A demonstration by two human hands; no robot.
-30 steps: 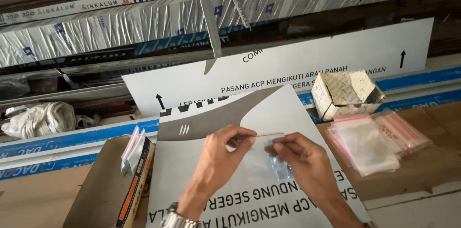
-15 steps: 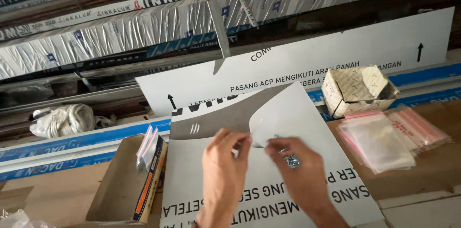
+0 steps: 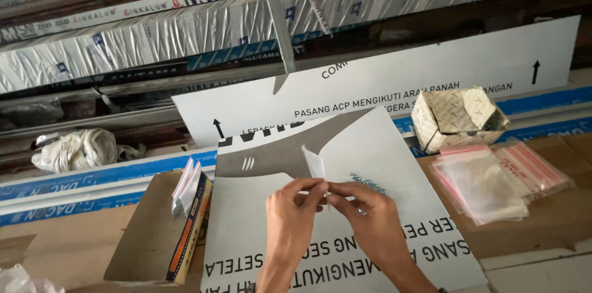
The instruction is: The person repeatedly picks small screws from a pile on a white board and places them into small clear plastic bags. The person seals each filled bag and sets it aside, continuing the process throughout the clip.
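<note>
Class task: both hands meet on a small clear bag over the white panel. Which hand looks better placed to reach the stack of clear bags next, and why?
Probably the right hand. The stack of clear bags lies on its side of the white panel, with nothing between them. The left hand would have to cross over. Both hands now pinch the small clear bag.

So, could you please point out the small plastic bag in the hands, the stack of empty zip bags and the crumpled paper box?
small plastic bag (image 3: pixel 314 162), head view, its upper flap.
stack of empty zip bags (image 3: pixel 487 185), head view, top bag's middle.
crumpled paper box (image 3: pixel 459 117), head view, its top face.
</note>
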